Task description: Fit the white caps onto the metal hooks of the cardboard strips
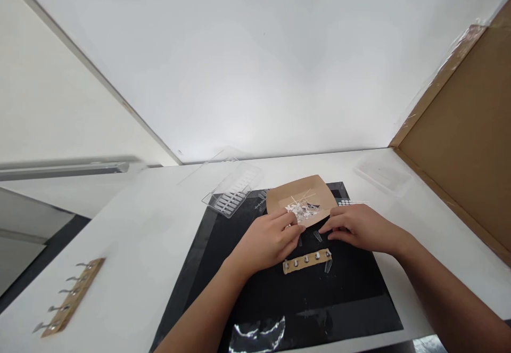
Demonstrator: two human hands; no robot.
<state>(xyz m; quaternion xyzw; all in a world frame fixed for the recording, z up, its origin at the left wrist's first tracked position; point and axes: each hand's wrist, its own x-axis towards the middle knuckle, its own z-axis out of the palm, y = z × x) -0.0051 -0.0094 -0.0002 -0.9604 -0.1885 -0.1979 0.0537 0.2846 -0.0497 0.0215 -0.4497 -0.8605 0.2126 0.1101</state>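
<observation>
My left hand [277, 236] rests at the near left edge of a brown paper tray [285, 189] with fingers curled together; what they hold, if anything, is hidden. In the tray lies a heap of small white pieces [305, 210] with thin sticks. My right hand [355, 228] hovers by the tray's near right corner, fingers bent and slightly apart, close to a clear nail tip [318, 236] on the black mat [275, 300]. Below the hands is a wooden strip [301, 265] with several small posts topped in white. Another clear nail tip [328, 265] touches its right end.
A clear plastic case [229, 201] with rows of nail tips sits open at the mat's back left. A second wooden strip [75, 294] with upright metal clips stands far left. A clear lid [383, 174] lies back right, near a cardboard panel [467, 129].
</observation>
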